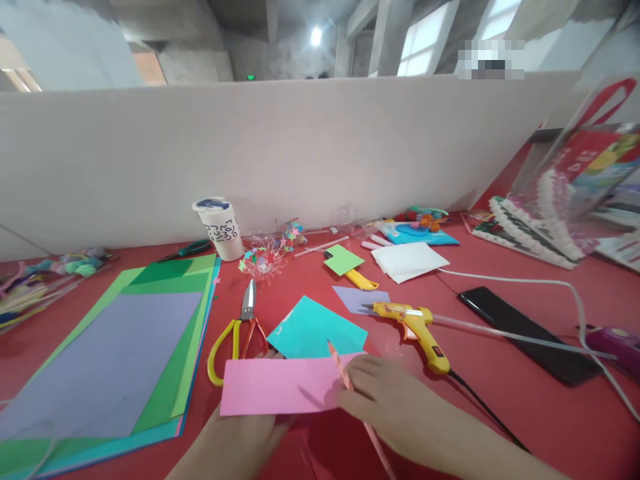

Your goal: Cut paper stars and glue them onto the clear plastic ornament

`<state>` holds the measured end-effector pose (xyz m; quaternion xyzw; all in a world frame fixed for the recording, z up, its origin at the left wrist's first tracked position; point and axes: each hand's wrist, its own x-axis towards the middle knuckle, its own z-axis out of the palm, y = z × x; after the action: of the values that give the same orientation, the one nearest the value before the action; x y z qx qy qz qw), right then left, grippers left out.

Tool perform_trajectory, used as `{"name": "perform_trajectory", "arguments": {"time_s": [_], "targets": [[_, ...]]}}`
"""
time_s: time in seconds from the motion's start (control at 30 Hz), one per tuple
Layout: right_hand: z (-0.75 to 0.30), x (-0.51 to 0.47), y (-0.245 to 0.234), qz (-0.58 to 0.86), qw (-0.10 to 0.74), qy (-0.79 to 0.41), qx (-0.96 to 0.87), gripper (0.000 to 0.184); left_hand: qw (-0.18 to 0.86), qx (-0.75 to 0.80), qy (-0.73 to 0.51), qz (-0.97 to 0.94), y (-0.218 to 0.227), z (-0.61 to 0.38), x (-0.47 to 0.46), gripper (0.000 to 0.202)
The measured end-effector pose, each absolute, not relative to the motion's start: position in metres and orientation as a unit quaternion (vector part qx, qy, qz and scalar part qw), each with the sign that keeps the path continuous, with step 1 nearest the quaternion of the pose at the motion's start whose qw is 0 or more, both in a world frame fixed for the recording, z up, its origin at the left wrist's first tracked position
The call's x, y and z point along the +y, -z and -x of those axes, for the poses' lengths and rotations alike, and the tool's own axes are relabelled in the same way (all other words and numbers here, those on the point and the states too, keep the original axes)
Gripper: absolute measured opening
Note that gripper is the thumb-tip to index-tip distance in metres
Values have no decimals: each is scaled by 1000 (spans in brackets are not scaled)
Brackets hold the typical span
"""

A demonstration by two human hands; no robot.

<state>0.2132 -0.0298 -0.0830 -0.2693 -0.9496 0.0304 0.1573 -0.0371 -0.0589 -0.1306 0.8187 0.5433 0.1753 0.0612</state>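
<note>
My right hand (385, 400) is closed around a pink pencil (341, 368), its tip pointing up over the right end of a pink paper strip (280, 387). My left hand (245, 437) lies under and at the near edge of that strip, with most of its fingers hidden beneath the paper. A turquoise paper square (315, 328) sits just beyond the strip. Yellow-handled scissors (240, 330) lie to the left of it.
A yellow glue gun (417, 328) with its cord lies right of my hands. A stack of coloured sheets (110, 360) fills the left. A white cup (220, 227), a black phone (520, 330), white paper (407, 261) and craft bits stand before a white partition (300, 147).
</note>
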Motion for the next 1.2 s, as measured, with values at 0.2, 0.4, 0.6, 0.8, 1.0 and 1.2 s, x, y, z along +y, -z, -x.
{"name": "perform_trajectory", "arguments": {"time_s": [0.2,0.4,0.6,0.8,1.0,1.2], "targets": [[-216,-26,69,306,27,-163,-938,33,62,481,-157,-860,114,49,-57,32],[-222,-23,64,382,44,-280,-880,27,15,549,-140,-824,86,62,-46,28],[-215,-10,74,441,97,-245,-858,13,-100,590,-245,-762,83,69,-42,24],[-202,18,69,484,113,-192,-846,5,-103,501,-272,-815,99,56,-49,31],[-190,105,58,612,125,-63,-778,16,-114,288,-191,-931,130,28,-52,41],[-186,170,70,674,52,-42,-736,27,-161,305,-291,-893,148,23,-49,20]]}}
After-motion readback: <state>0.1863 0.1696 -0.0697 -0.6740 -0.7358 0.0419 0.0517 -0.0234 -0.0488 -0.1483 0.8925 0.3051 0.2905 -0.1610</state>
